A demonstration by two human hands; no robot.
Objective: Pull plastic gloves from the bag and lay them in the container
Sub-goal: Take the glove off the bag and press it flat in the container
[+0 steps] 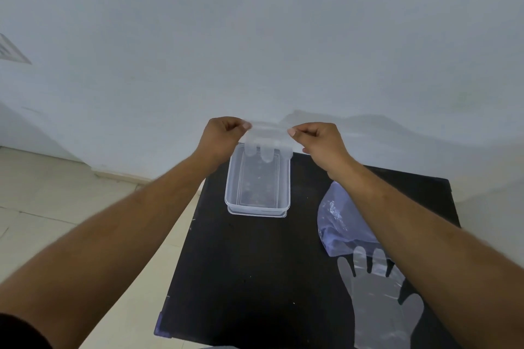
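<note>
A thin clear plastic glove (266, 140) hangs stretched between my two hands, fingers pointing down over the far end of the clear rectangular container (256, 208). My left hand (224, 139) pinches its left corner and my right hand (319, 142) pinches its right corner. The glove's fingertips dangle just over the container's far rim. The container stands on a black table (246, 278). The bluish plastic bag (340, 221) lies to the right, partly hidden by my right forearm.
Two more clear gloves (377, 292) lie flat on the table's near right part, under my right forearm. A white wall rises right behind the table. Beige floor tiles (56, 201) show beyond the table's left edge.
</note>
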